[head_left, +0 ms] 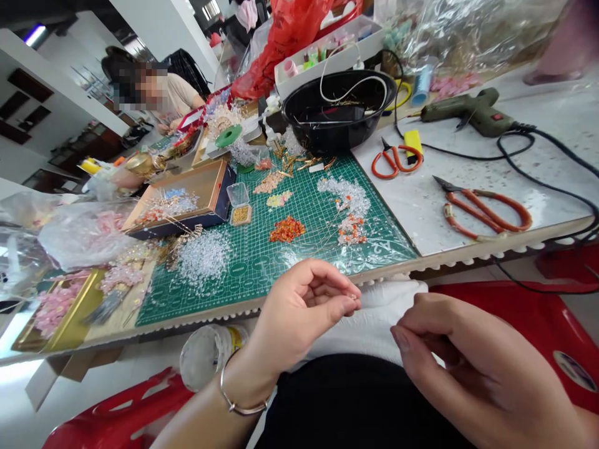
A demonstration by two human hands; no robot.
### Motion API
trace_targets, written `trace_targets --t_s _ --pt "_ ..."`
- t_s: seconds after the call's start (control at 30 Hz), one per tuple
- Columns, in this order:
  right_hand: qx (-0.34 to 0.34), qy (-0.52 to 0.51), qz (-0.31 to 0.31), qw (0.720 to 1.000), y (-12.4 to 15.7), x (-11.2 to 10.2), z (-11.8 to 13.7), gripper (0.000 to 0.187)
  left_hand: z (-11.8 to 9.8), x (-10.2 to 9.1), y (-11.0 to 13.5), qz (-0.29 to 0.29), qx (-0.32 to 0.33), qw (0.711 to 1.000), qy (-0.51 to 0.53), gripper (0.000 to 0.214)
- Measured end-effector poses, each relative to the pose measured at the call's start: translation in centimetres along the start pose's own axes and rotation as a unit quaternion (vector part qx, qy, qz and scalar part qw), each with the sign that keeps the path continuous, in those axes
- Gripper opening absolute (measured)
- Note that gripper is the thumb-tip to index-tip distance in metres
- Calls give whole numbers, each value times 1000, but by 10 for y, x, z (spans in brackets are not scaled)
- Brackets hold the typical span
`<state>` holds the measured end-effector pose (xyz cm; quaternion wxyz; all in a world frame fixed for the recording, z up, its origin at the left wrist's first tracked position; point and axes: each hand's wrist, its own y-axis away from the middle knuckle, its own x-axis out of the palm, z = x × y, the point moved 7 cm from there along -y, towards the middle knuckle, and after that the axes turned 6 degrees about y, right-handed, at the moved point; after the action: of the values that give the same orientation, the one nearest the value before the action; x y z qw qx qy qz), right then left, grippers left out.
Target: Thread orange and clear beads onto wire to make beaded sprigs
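My left hand point(304, 308) is curled in front of the table edge, thumb and fingertips pinched on a tiny bead piece point(352, 297). My right hand point(461, 349) hovers just to its right over my lap, fingers bent and pressed together; what they hold is too small to make out. Above both hands lies a green cutting mat point(262, 249) carrying heaps of clear beads point(203, 255), orange beads point(287, 229) and mixed white-orange beads point(349, 209).
A black bowl point(339, 109), small orange scissors point(397, 159), orange pliers point(482, 209) and a glue gun point(472, 112) with its cable lie at the back and right. Open boxes point(182, 199) and bags of beads crowd the left. Another person sits far left. Red stools stand below.
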<state>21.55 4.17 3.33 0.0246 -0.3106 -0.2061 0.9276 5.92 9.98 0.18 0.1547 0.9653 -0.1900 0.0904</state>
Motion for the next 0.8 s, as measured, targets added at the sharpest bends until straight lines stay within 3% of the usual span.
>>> trace_targets --t_s 0.23,0.57,0.7,0.8 --pt "-16 17 7 1000 9 3 8 15 2 2 20 5 -5 1000 -27 17" --pt "-55 55 -5 997 11 -3 20 12 -9 14 28 35 51 995 -84 13" --pt "-59 52 4 997 11 0 21 15 -15 16 32 43 93 986 -130 8" --pt "-52 32 18 998 11 5 17 16 -24 19 34 49 162 962 -216 4"
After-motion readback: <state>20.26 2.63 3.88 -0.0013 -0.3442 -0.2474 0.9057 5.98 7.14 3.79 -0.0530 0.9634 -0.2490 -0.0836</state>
